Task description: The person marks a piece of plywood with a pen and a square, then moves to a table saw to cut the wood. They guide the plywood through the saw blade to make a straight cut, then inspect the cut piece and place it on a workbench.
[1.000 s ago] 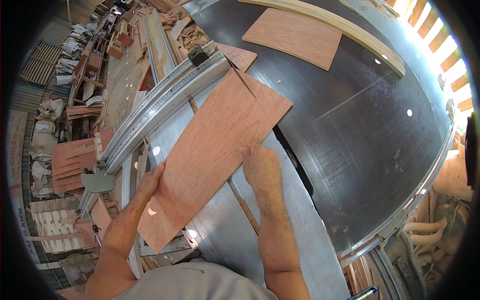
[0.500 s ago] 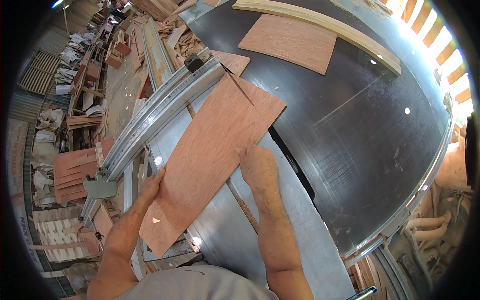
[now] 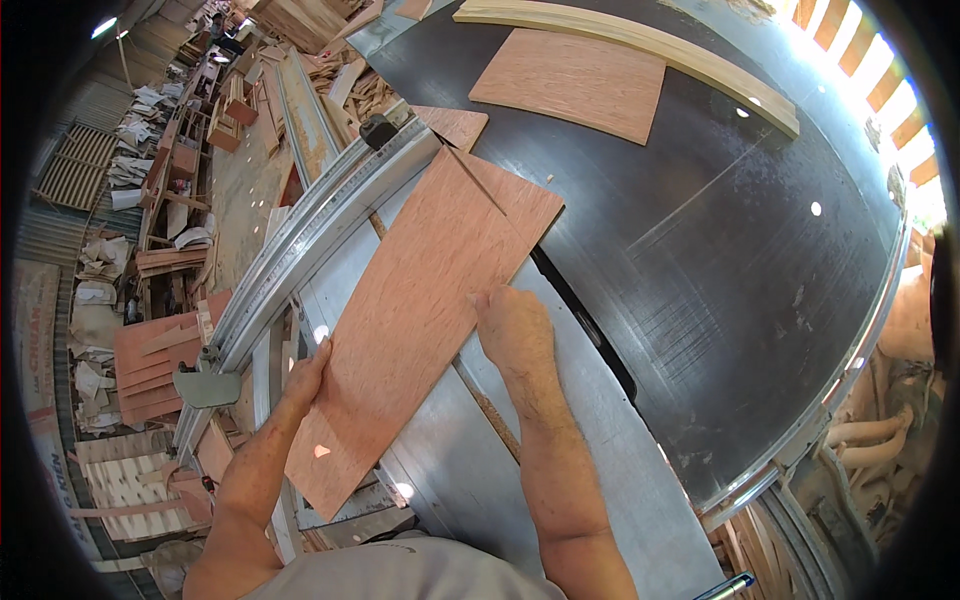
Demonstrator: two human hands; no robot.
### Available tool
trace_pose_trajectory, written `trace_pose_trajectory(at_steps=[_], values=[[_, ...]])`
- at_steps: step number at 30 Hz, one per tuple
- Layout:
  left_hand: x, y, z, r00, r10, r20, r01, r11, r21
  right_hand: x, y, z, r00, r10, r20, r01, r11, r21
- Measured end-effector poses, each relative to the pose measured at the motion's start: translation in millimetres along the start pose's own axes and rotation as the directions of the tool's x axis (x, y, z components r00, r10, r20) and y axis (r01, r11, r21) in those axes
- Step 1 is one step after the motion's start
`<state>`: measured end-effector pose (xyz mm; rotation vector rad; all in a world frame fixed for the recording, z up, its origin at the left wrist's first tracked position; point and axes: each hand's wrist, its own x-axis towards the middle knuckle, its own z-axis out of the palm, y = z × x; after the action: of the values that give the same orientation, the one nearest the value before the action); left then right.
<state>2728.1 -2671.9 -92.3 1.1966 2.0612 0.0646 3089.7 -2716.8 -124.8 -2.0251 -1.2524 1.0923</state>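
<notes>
A long reddish plywood board (image 3: 405, 300) lies slantwise over the metal saw table (image 3: 610, 450). A narrow dark slit runs into its far end. My left hand (image 3: 307, 375) grips the board's left edge, its thumb along the edge and its other fingers mostly hidden beneath. At the right edge, my right hand (image 3: 515, 325) is closed on the board with fingers curled. Touching the far end, or very near it, is a small plywood offcut (image 3: 455, 125). An aluminium fence (image 3: 300, 235) with a black stop (image 3: 378, 131) runs along the left.
Another plywood piece (image 3: 570, 85) and a long pale wood strip (image 3: 640, 45) lie on the dark tabletop (image 3: 730, 300) at the far right. A dark slot (image 3: 590, 325) runs beside my right hand. Stacked panels (image 3: 155, 365) and scrap wood (image 3: 365, 95) lie left and beyond.
The whole view has shifted slightly. Both hands keep their hold, and the board shows no clear movement on the table.
</notes>
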Motion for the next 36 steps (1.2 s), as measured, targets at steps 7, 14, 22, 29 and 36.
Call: trace_pose_trajectory(at_steps=[7, 14, 22, 29, 36], values=[[5.4, -8.0, -2.2, 1.000, -0.010, 0.016, 0.010, 1.000, 0.025, -2.6, 1.0, 1.2, 0.999, -0.033, -0.029, 0.032, 0.999, -0.026], [20.9, -19.8, -2.7, 0.998, -0.008, -0.069, 0.019, 0.985, 0.172, 1.5, 9.3, 7.9, 1.000, 0.022, -0.005, -0.022, 0.997, 0.078], [-2.0, -3.9, 4.0, 1.000, 0.015, -0.015, -0.014, 0.998, 0.065, -8.2, 7.1, -1.3, 0.994, 0.094, 0.059, -0.099, 0.990, 0.099], [7.7, -24.2, 0.9, 1.000, 0.002, -0.002, -0.002, 1.000, 0.026, -10.5, 11.8, 4.5, 0.999, -0.008, -0.046, 0.011, 0.997, 0.072], [-2.4, -0.9, 2.5, 0.999, -0.026, -0.029, 0.028, 0.998, 0.058, -2.7, 5.7, 2.7, 0.999, 0.032, -0.017, -0.031, 0.998, 0.059]])
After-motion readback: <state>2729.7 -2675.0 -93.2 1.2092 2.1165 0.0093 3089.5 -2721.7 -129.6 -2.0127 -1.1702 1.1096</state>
